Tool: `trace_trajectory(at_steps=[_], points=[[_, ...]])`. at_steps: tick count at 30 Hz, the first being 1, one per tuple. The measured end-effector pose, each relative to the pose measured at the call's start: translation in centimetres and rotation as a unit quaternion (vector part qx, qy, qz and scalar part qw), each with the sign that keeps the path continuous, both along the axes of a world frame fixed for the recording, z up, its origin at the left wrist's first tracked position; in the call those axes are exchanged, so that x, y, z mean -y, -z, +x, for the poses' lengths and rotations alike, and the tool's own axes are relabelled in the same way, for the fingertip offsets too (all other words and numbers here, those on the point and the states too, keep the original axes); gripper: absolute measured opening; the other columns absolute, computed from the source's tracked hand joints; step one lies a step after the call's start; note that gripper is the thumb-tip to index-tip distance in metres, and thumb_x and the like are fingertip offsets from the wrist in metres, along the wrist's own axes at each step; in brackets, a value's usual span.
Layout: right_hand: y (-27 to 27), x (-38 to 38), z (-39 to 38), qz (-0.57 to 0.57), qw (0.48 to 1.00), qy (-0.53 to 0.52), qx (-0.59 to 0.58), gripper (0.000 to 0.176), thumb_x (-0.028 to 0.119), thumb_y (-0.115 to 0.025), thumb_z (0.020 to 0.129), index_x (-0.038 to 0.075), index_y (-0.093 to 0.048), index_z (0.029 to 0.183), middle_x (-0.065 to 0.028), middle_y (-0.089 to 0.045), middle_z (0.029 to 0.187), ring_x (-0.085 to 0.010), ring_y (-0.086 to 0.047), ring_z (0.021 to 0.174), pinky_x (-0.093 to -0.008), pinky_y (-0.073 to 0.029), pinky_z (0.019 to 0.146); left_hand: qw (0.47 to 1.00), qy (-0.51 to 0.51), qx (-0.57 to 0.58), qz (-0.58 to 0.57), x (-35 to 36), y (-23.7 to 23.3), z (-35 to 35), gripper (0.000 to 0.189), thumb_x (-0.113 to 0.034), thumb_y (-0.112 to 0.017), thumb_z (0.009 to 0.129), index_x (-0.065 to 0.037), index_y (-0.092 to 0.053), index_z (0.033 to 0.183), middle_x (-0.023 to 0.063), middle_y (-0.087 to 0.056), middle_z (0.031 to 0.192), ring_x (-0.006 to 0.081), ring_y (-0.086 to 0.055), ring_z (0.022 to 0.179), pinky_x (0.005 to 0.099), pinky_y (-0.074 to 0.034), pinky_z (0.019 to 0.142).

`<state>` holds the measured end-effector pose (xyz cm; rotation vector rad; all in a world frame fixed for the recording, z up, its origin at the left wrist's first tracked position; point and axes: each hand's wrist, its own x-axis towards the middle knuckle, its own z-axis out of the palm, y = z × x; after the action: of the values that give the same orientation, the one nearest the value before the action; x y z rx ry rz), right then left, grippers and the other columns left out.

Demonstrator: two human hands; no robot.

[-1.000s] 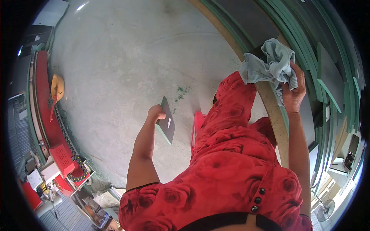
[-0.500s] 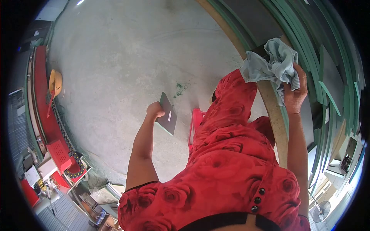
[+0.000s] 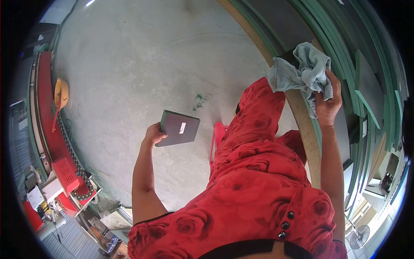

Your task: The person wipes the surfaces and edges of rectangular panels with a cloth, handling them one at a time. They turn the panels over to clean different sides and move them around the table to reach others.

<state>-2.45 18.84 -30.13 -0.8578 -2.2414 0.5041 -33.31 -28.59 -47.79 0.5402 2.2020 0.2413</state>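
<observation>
Well to the left of the dark panel (image 3: 179,134) is a rounded yellow container (image 3: 62,93), its contents too hard to make out, beside a long red beam (image 3: 51,112). A black cable chain (image 3: 72,149) curves along that beam, and farther down, to the panel's lower left, loose tools and parts (image 3: 47,209) sit crowded together. Pale concrete floor (image 3: 116,56), scuffed and marked by a green smudge (image 3: 200,101) just above and right of the panel, spreads beneath it. The left hand (image 3: 154,134) has its fingers clenched on the panel's left edge, thumb over the face, holding it above the floor. The panel is flat, four-sided and dark grey, with green edges and a white label (image 3: 183,128). Just to its right is a pink frame (image 3: 218,134). Farther right, the right hand (image 3: 328,103) grasps a crumpled pale blue-grey cloth (image 3: 311,71), beside green-edged boards (image 3: 340,52) stacked to the panel's upper right. A fan (image 3: 359,236) stands to its lower right.
</observation>
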Motion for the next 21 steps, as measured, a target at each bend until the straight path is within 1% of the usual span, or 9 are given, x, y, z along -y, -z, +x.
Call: trace_trajectory(at_steps=[6,9,10,14,16,19,21], points=[[-0.1,0.1,-0.1,0.000,1.000,0.001,0.000,0.058,-0.006,-0.062,0.062,0.012,-0.058,0.117,-0.0103,-0.059,0.115,-0.0276,-0.056,0.110,-0.0351,-0.043,0.094,0.999,-0.002,-0.018,0.029,-0.4,2.8,2.2,0.041,-0.018,-0.071,0.061,-0.009,-0.062,0.100,0.0147,-0.067,0.088,0.0319,-0.064,0.085,0.0402,-0.050,0.073],[-0.1,0.1,-0.1,0.000,1.000,0.003,-0.003,0.058,-0.006,-0.063,0.062,0.012,-0.058,0.117,-0.0103,-0.059,0.114,-0.0272,-0.056,0.109,-0.0347,-0.043,0.094,1.000,0.007,-0.025,0.016,-0.4,4.1,3.2,0.040,-0.020,-0.070,0.062,-0.009,-0.062,0.099,0.0149,-0.067,0.087,0.0327,-0.064,0.084,0.0413,-0.050,0.073],[-0.1,0.1,-0.1,0.000,1.000,0.005,-0.003,0.058,-0.006,-0.063,0.063,0.012,-0.058,0.117,-0.0103,-0.059,0.114,-0.0271,-0.056,0.109,-0.0345,-0.044,0.094,0.999,0.006,-0.040,0.013,-0.5,4.0,3.4,0.038,-0.021,-0.069,0.062,-0.009,-0.062,0.098,0.0149,-0.067,0.086,0.0330,-0.064,0.084,0.0415,-0.050,0.073],[0.0,0.1,-0.2,-0.009,1.000,-0.003,-0.009,0.057,-0.006,-0.063,0.063,0.012,-0.058,0.117,-0.0104,-0.059,0.114,-0.0270,-0.057,0.108,-0.0346,-0.044,0.093,0.999,-0.022,-0.039,0.022,0.8,4.9,4.0,0.039,-0.025,-0.069,0.062,-0.010,-0.064,0.098,0.0155,-0.067,0.087,0.0331,-0.064,0.085,0.0416,-0.050,0.073],[-0.1,0.0,-0.1,-0.003,1.000,-0.002,-0.010,0.056,-0.006,-0.064,0.064,0.012,-0.059,0.117,-0.0108,-0.059,0.113,-0.0272,-0.057,0.107,-0.0347,-0.044,0.092,0.997,-0.045,-0.042,-0.040,-0.3,4.0,5.1,0.039,-0.028,-0.070,0.062,-0.010,-0.067,0.096,0.0161,-0.068,0.087,0.0328,-0.065,0.085,0.0415,-0.050,0.074],[-0.3,0.0,0.0,0.004,1.000,-0.013,-0.010,0.056,-0.006,-0.065,0.063,0.011,-0.059,0.116,-0.0113,-0.059,0.112,-0.0278,-0.057,0.107,-0.0349,-0.044,0.092,0.997,-0.056,-0.028,-0.050,-0.5,4.7,6.4,0.038,-0.031,-0.070,0.061,-0.011,-0.069,0.093,0.0161,-0.068,0.087,0.0324,-0.065,0.085,0.0412,-0.050,0.076],[-0.4,-0.2,0.1,0.033,0.999,-0.018,-0.017,0.055,-0.006,-0.065,0.063,0.010,-0.059,0.115,-0.0114,-0.059,0.111,-0.0283,-0.057,0.106,-0.0346,-0.044,0.092,0.998,-0.043,-0.050,-0.024,-0.3,4.0,6.1,0.037,-0.031,-0.071,0.062,-0.009,-0.069,0.091,0.0177,-0.067,0.085,0.0322,-0.065,0.085,0.0403,-0.050,0.074]])
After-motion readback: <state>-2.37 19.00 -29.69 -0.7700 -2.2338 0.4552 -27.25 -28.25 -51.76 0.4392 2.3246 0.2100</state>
